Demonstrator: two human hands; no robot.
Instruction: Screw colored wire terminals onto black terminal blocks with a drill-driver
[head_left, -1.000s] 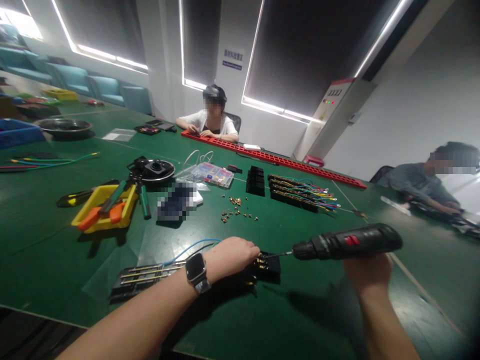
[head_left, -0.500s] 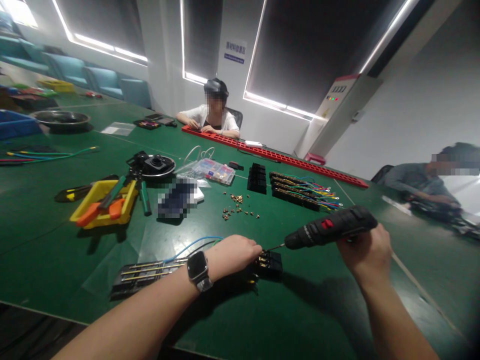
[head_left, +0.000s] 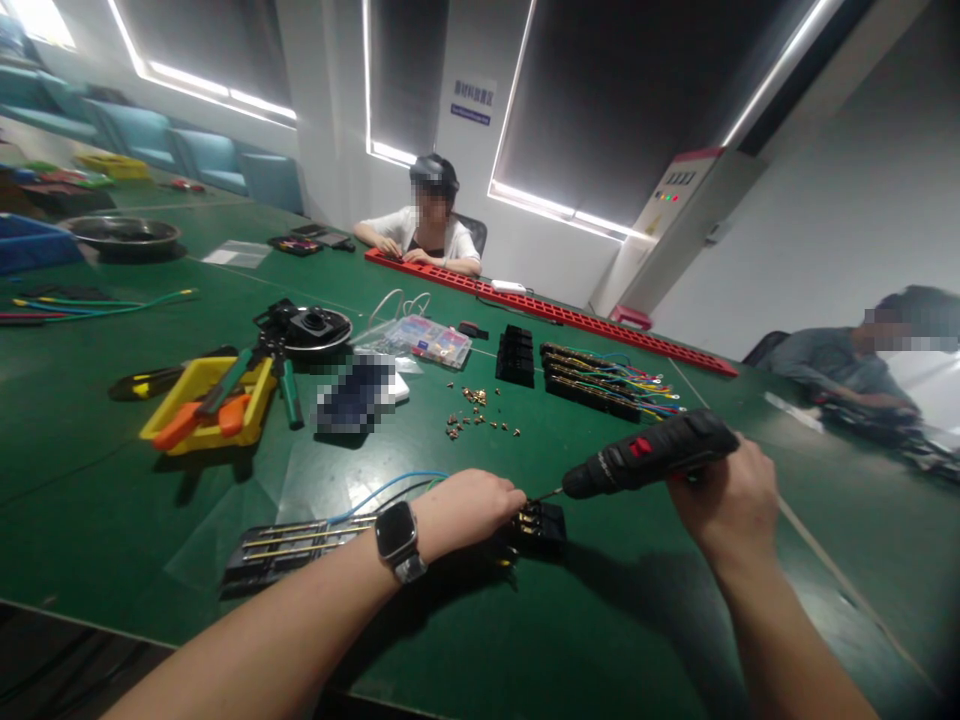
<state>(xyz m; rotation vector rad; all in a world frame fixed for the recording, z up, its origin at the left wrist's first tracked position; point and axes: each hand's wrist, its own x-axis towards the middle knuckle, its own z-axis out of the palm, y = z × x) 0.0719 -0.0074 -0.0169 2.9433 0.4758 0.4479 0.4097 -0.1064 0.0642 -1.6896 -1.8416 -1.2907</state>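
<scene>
My right hand (head_left: 724, 500) is wrapped round the grip of a black cordless drill (head_left: 652, 455) with a red switch. The drill tilts down to the left, and its thin bit reaches the fingertips of my left hand (head_left: 476, 505). Those fingers are pinched together over the inner end of a black terminal block (head_left: 544, 527) with brass contacts; what is between them is hidden. Under my left forearm lies a long black terminal strip (head_left: 262, 558) with brass bars. Blue, black and green wires (head_left: 397, 482) run from it behind my hand.
Loose brass screws (head_left: 472, 400) lie beyond my hands. Behind are black blocks (head_left: 515, 355), wired terminal strips (head_left: 592, 380) and a compartment box (head_left: 431, 342). Crimping pliers (head_left: 225, 390) rest on a yellow bin (head_left: 255, 405) at left, near a phone (head_left: 356, 395). Two people sit across the table.
The drill and my right hand have shifted slightly left, with the bit still at my left fingertips. My left hand stays in place.
</scene>
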